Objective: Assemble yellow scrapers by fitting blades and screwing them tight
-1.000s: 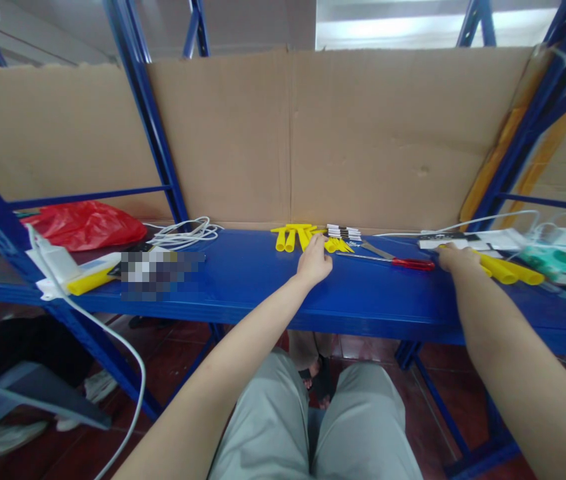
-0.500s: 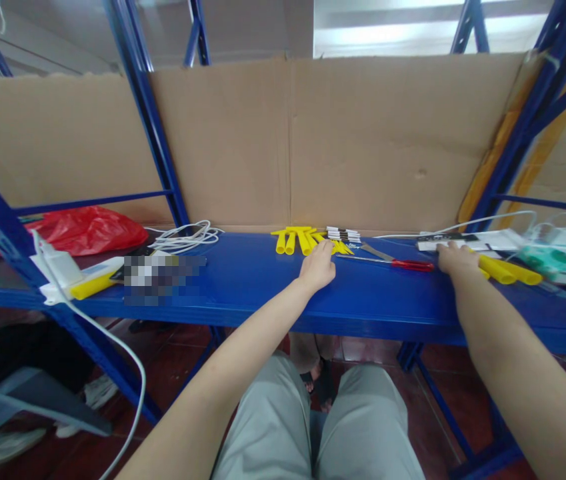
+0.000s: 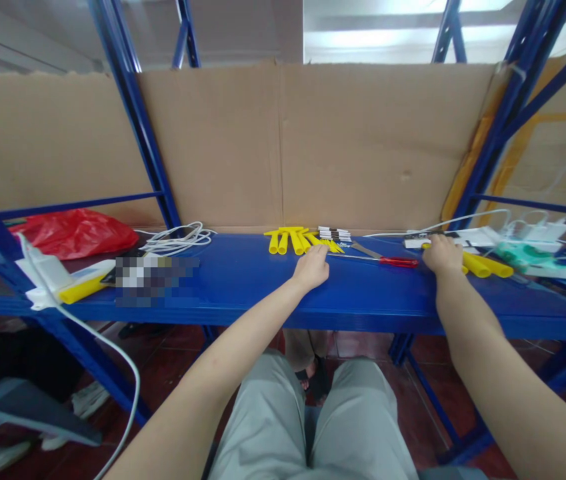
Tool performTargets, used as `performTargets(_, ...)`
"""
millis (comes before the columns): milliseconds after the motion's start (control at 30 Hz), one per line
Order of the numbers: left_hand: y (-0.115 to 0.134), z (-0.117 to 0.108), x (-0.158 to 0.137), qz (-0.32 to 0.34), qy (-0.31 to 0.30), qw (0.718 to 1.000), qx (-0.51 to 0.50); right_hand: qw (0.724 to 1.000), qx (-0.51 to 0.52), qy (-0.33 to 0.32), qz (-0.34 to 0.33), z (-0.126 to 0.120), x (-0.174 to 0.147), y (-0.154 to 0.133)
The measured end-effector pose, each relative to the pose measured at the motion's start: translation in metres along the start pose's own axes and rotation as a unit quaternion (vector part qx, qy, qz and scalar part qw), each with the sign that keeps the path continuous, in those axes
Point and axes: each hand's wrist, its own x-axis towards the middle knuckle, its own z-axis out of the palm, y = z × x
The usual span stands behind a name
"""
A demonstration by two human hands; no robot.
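Note:
My left hand (image 3: 311,268) rests on the blue shelf with its fingers curled, beside small pointed yellow pieces (image 3: 331,247); what the fingers hold, if anything, is hidden. Just behind it lie several yellow tubes (image 3: 297,243) and a stack of black-and-white strips (image 3: 334,234). Over on the right, my right hand (image 3: 443,255) is closed round a yellow tube (image 3: 425,246), whose end peeks out left of the fingers. More yellow tubes (image 3: 480,266) lie right of that hand. Between the hands is a screwdriver with a red handle (image 3: 399,262), next to a flat metal blade (image 3: 365,251).
White power strips and a green item (image 3: 523,257) sit at the right. Coiled white cable (image 3: 183,239), a red plastic bag (image 3: 80,233) and another yellow tube (image 3: 83,290) are at the left. Blue posts (image 3: 135,113) and cardboard (image 3: 373,147) stand around the shelf (image 3: 243,280).
My right hand has closed over a yellow tube, whose end now shows left of the fingers. The left hand stays by the small pieces. The whole view has shifted slightly.

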Motion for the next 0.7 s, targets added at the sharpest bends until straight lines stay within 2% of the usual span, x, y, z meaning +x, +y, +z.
performTargets(100, -0.019, -0.007, 0.008, -0.074, 0.030, 0.997, 0.012, 0.998, 0.044, 0.033, 0.039, 0.000, 0.000, 0.001)
performTargets(200, -0.044, -0.020, 0.013, -0.147, 0.040, 0.986, 0.072, 0.997, 0.054, 0.050, 0.032, 0.004, 0.005, 0.002)
performTargets(267, -0.061, -0.030, 0.014, -0.185, 0.010, 0.976, 0.114, 0.997, 0.050, 0.063, 0.008, 0.009, 0.009, 0.002)
performTargets(400, -0.085, -0.045, 0.011, -0.260, -0.096, 0.946, 0.167, 0.992, 0.032, 0.099, -0.077, 0.016, 0.017, 0.001)
performTargets(533, -0.095, -0.055, 0.011, -0.257, -0.158, 0.933, 0.197, 0.986, 0.010, 0.112, -0.120, 0.017, 0.020, 0.001)
performTargets(700, -0.105, -0.070, 0.014, -0.217, -0.199, 0.933, 0.206, 0.987, 0.020, 0.114, -0.115, 0.018, 0.020, 0.002)
